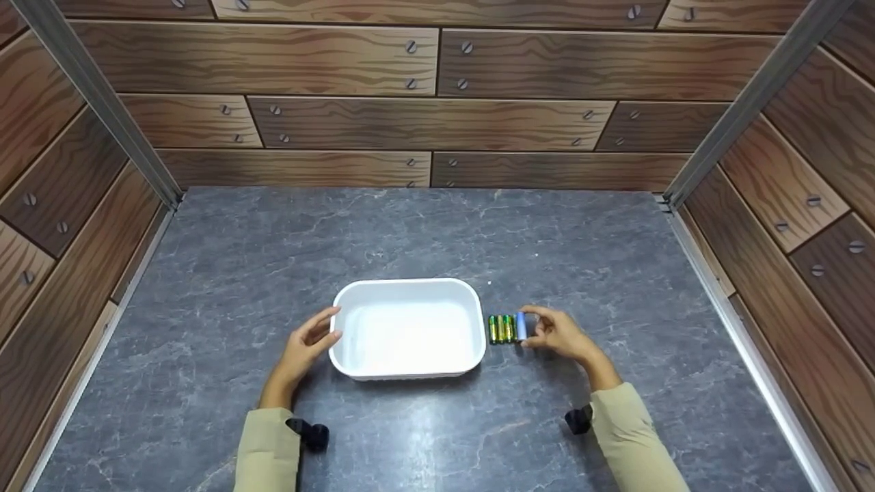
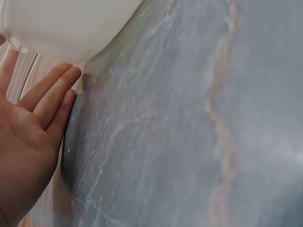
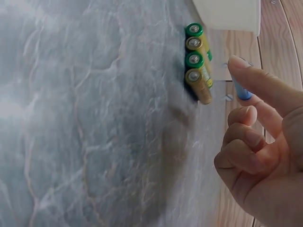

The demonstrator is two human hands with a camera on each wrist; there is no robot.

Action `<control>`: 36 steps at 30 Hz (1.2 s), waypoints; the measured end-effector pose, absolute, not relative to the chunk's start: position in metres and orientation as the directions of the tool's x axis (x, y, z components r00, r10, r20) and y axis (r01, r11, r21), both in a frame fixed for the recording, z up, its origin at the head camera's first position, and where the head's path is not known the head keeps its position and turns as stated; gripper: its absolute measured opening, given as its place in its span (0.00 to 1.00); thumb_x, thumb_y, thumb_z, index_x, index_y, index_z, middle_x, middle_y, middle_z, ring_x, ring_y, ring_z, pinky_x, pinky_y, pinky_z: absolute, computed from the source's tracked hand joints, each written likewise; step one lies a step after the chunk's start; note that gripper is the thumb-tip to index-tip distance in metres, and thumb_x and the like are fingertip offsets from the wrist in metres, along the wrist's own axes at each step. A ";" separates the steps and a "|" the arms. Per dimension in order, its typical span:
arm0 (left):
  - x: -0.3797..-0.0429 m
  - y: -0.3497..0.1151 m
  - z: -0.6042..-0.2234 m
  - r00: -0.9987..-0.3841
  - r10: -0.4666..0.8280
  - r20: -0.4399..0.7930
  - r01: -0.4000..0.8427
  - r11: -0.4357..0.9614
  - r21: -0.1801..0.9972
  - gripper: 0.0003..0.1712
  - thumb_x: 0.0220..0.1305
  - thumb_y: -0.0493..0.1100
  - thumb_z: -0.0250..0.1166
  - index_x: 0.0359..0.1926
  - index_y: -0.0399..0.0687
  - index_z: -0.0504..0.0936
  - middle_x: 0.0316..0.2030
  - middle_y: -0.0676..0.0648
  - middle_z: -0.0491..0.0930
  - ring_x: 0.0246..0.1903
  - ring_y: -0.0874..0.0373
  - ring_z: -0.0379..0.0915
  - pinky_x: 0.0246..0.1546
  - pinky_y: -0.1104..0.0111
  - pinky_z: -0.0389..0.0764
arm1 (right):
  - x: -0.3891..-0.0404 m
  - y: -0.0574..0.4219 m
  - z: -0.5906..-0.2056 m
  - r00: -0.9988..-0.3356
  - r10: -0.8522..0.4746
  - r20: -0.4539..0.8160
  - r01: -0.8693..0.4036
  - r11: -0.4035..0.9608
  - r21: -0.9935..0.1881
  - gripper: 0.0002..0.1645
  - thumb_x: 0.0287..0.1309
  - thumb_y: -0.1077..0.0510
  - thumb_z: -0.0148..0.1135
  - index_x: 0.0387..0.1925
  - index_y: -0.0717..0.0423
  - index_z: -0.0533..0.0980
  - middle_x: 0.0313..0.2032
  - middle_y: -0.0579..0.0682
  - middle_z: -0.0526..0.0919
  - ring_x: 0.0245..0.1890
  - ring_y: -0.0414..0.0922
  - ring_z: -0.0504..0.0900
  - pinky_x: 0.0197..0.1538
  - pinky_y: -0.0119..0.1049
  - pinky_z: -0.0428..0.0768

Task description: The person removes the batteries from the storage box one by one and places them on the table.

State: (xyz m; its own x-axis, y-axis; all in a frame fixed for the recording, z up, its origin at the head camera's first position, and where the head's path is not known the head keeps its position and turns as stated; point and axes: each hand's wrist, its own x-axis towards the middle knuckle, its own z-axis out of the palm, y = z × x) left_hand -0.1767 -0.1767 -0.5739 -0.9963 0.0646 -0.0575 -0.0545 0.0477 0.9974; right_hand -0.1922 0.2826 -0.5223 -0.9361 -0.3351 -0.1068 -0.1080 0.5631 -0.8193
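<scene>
A white rectangular tub (image 1: pixel 407 369) with rounded corners stands in the middle of the head view. At its left side, my left hand (image 1: pixel 304 345) touches the rim with thumb and forefinger; the left wrist view shows the other fingers stretched out beside the wall of the tub (image 2: pixel 66 28). My right hand (image 1: pixel 560 335) pinches a blue battery (image 1: pixel 521 326) by its ends between thumb and forefinger. Close on the left of it, several green and gold batteries (image 1: pixel 501 329) stand side by side in a row. In the right wrist view, the blue battery (image 3: pixel 242 90) is partly hidden by a finger.
Beneath everything lies a grey marble-patterned tabletop (image 1: pixel 410 232). Wood-patterned panels (image 1: pixel 342 123) enclose it at the back and both sides, with metal posts (image 1: pixel 738 102) at the corners. A black wrist camera (image 1: pixel 314 435) sits by each sleeve.
</scene>
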 end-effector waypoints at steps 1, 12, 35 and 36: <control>-0.177 -0.177 -0.574 -0.996 0.066 -0.054 -0.051 0.047 0.998 0.28 0.62 0.31 0.62 0.64 0.34 0.70 0.59 0.29 0.75 0.45 0.75 0.77 0.49 0.79 0.76 | -0.193 0.283 -0.524 -0.936 -0.333 -0.111 -0.104 0.564 -0.819 0.36 0.44 0.66 0.73 0.57 0.71 0.71 0.19 0.44 0.68 0.19 0.30 0.65 0.24 0.23 0.65; -0.177 -0.177 -0.575 -0.996 0.070 -0.061 -0.057 0.058 0.997 0.28 0.62 0.31 0.62 0.64 0.36 0.70 0.59 0.30 0.75 0.45 0.76 0.77 0.49 0.79 0.76 | -0.195 0.292 -0.535 -0.935 -0.337 -0.112 -0.109 0.574 -0.811 0.35 0.44 0.67 0.73 0.56 0.73 0.71 0.18 0.44 0.69 0.18 0.31 0.65 0.22 0.24 0.66; -0.178 -0.169 -0.572 -0.998 0.056 -0.021 -0.015 0.093 0.996 0.28 0.64 0.36 0.62 0.66 0.40 0.70 0.64 0.35 0.71 0.60 0.54 0.74 0.52 0.80 0.75 | -0.202 0.296 -0.544 -0.940 -0.313 -0.135 -0.084 0.597 -0.798 0.40 0.44 0.59 0.75 0.60 0.66 0.71 0.20 0.42 0.70 0.19 0.34 0.67 0.22 0.27 0.69; -0.179 -0.168 -0.571 -0.998 0.056 -0.011 -0.006 0.095 0.995 0.29 0.65 0.36 0.62 0.66 0.41 0.70 0.65 0.36 0.71 0.61 0.51 0.73 0.53 0.79 0.75 | -0.201 0.294 -0.540 -0.944 -0.282 -0.172 -0.044 0.623 -0.781 0.42 0.44 0.60 0.75 0.61 0.68 0.70 0.20 0.43 0.70 0.20 0.34 0.67 0.23 0.27 0.69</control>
